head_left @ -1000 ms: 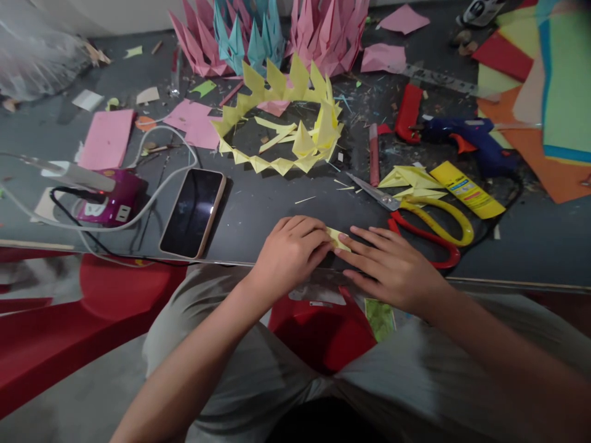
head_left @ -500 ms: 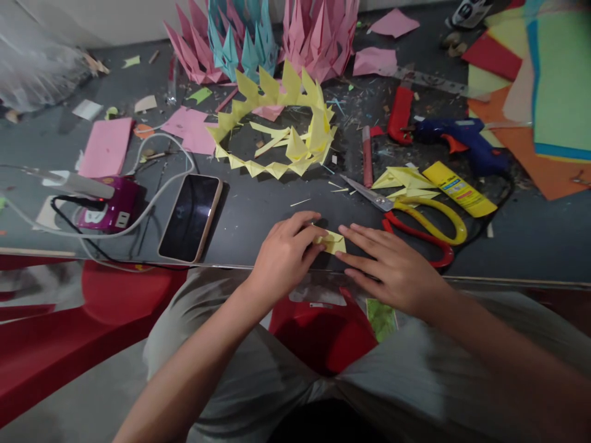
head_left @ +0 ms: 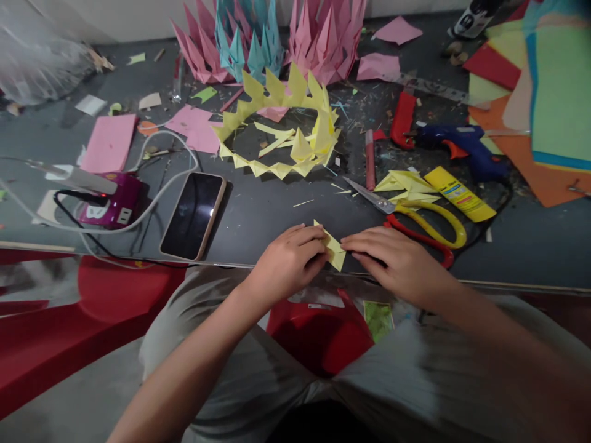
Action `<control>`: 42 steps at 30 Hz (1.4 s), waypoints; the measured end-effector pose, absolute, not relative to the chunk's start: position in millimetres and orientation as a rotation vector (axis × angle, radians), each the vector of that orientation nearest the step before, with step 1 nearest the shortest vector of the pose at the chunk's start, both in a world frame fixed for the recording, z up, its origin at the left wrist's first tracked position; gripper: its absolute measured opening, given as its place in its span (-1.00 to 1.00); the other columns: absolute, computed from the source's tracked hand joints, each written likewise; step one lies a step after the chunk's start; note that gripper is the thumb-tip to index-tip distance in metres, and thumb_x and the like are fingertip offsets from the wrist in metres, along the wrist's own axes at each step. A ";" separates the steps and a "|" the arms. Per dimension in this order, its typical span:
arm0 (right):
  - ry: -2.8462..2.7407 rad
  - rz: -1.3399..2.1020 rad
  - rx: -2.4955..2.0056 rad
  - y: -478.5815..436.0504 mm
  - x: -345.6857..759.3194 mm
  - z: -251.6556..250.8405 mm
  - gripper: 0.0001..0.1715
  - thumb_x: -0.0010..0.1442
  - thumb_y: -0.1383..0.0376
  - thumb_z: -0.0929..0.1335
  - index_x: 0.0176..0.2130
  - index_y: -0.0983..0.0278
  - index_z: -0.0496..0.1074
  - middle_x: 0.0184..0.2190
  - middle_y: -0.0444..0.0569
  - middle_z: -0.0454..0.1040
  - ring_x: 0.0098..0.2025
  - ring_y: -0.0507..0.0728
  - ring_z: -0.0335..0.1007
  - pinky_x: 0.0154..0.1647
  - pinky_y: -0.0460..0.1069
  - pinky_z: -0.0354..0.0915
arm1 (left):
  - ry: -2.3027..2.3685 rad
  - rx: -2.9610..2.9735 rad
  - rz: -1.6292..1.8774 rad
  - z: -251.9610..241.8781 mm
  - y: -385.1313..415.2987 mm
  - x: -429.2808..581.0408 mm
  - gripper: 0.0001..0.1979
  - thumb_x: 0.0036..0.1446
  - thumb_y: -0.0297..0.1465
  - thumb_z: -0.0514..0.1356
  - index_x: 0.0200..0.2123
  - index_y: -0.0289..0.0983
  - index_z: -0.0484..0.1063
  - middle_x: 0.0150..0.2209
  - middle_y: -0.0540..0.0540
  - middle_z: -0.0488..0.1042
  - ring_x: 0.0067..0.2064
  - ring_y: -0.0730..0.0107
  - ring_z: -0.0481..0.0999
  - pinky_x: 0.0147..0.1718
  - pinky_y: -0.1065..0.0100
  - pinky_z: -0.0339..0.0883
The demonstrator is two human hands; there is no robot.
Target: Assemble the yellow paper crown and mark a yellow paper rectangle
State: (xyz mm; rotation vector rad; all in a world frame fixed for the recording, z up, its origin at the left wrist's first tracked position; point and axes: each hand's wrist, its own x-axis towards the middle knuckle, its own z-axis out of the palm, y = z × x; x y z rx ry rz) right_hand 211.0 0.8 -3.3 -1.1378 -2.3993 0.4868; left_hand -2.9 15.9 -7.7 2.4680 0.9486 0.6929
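A small folded yellow paper piece (head_left: 333, 248) lies at the near edge of the dark table (head_left: 258, 215). My left hand (head_left: 289, 261) has its fingers curled and pinches the piece's left side. From the right, the fingertips of my right hand (head_left: 397, 264) close on the paper's other side. Behind them lies a ring of folded yellow paper points (head_left: 281, 126). More folded yellow pieces (head_left: 406, 184) sit by the yellow and red scissors (head_left: 422, 224).
A phone (head_left: 194, 214) lies left of my hands beside a purple charger (head_left: 111, 203) with white cables. Pink and teal paper crowns (head_left: 272, 37) stand at the back. A blue glue gun (head_left: 462, 141), a yellow tube (head_left: 459, 194) and coloured paper sheets (head_left: 545, 92) lie right.
The yellow piece has turned from lying flat to a lifted, pointed shape between both hands. My right hand's fingers have curled in from lying flat.
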 end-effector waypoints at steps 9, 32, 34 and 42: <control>-2.648 0.398 -0.954 11.5 217.3 -4.3 -0.61 0.28 0.37 0.13 -0.13 0.20 0.48 -0.12 0.03 0.49 -0.12 0.13 0.36 -0.15 0.06 0.28 | 0.837 2.367 0.597 -1.9 18.3 -9.0 -0.90 0.15 -0.46 0.13 -0.36 -0.27 0.44 -0.16 -0.10 0.53 -0.02 0.37 0.47 0.05 0.26 0.30; -2.504 0.335 -1.235 62.3 173.1 -8.0 -0.84 0.22 0.33 0.24 -0.29 0.31 0.39 -0.23 0.04 0.40 -0.19 0.17 0.31 -0.11 0.07 0.22 | 1.160 2.451 0.644 -1.4 57.5 -8.0 -0.90 0.15 -0.47 0.13 -0.35 -0.31 0.45 -0.14 -0.14 0.49 -0.12 0.32 0.51 -0.17 0.31 0.40; -2.460 0.445 -1.258 69.4 171.7 -7.6 -0.87 0.21 0.33 0.25 -0.29 0.30 0.39 -0.24 0.02 0.38 -0.18 0.16 0.31 -0.11 0.05 0.21 | 1.232 2.433 0.632 -0.3 59.4 -7.3 -0.90 0.14 -0.46 0.14 -0.38 -0.29 0.46 -0.15 -0.12 0.50 -0.16 0.33 0.52 -0.22 0.35 0.39; -2.323 0.870 -1.431 88.8 169.1 -1.4 -0.97 0.06 0.37 0.36 -0.42 0.27 0.42 -0.37 -0.08 0.35 -0.34 0.06 0.30 -0.28 -0.05 0.20 | 1.388 2.299 0.723 -2.6 51.8 0.9 -0.91 -0.04 -0.38 0.31 -0.45 -0.27 0.47 -0.17 -0.10 0.52 -0.17 0.27 0.52 -0.19 0.30 0.38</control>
